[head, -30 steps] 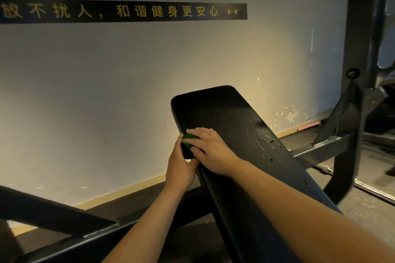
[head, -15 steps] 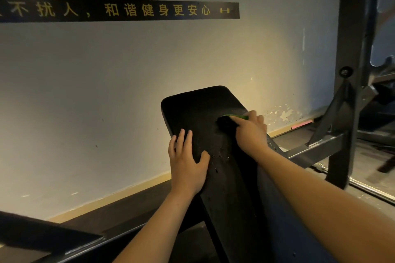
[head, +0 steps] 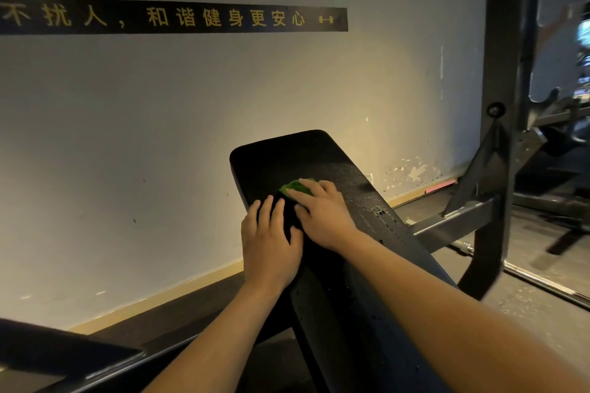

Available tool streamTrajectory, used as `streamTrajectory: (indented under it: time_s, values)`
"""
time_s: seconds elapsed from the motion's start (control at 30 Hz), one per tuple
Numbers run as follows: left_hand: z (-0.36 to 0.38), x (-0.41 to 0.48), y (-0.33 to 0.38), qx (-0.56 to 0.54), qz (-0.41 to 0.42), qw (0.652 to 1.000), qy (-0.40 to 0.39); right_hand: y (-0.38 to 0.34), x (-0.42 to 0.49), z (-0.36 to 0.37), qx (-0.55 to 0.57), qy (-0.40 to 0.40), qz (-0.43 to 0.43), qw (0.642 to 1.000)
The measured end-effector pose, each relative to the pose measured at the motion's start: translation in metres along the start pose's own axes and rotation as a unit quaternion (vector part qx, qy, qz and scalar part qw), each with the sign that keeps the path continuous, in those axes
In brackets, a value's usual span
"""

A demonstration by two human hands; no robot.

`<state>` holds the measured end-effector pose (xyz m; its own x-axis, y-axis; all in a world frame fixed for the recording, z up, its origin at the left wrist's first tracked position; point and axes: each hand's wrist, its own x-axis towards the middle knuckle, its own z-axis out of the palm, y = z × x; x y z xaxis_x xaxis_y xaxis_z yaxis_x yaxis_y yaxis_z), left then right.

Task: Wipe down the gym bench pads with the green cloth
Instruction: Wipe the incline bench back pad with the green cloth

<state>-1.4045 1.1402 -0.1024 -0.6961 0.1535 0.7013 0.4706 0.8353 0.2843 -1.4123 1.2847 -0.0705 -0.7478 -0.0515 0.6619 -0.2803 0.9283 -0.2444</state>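
Pressing bunched green cloth (head: 295, 187) under flat, spread fingers of rt hand (head: 322, 217) on far part of bench pad (head: 319, 156), w/ lt hand (head: 269, 246) laid flat just left, gripping nothing: press evenly, sweep right over droplets (head: 380, 214); count 1 cloth, 2 hands, 1 pad.
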Motion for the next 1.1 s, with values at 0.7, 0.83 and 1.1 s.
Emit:
streamTrajectory:
  time_s: [0.7,0.83,1.1]
  values:
    - [0.006,-0.004,0.025,0.035,-0.001,0.998,-0.045,0.046,-0.004,-0.007,0.05,0.09,0.185,0.977]
    - [0.004,-0.006,0.025,0.032,0.001,0.999,-0.039,0.034,-0.024,0.0,0.081,0.053,0.098,0.991]
    - [0.005,-0.015,0.026,0.015,-0.005,0.999,-0.042,0.08,-0.052,-0.02,0.03,0.07,0.218,0.973]
